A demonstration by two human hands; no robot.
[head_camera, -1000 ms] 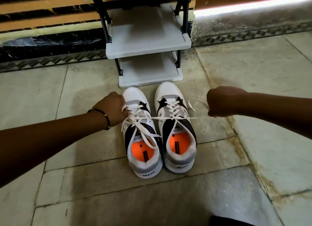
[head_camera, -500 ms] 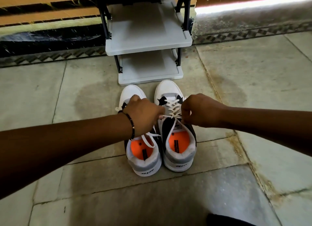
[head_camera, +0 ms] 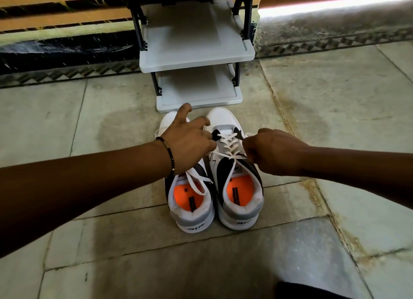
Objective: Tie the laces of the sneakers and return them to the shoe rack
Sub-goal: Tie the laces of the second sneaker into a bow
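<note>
Left grip [head_camera: 190,140] has splayed its fingers since before, and I can't tell if it holds anything. Right grip [head_camera: 274,151] pinches the right sneaker [head_camera: 241,207] lace [head_camera: 228,142]. Sneakers [head_camera: 192,218] on floor [head_camera: 111,142] before shoe rack [head_camera: 196,59]; heel print [head_camera: 244,222] maybe "AIR".

Left hand [head_camera: 190,142] splayed forward — right hand [head_camera: 272,151] curled, pinching the lace [head_camera: 228,155].

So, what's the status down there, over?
Left hand and right hand hold the lace of the right sneaker taut. Left sneaker untied. Shoe rack just beyond the toes.
</note>
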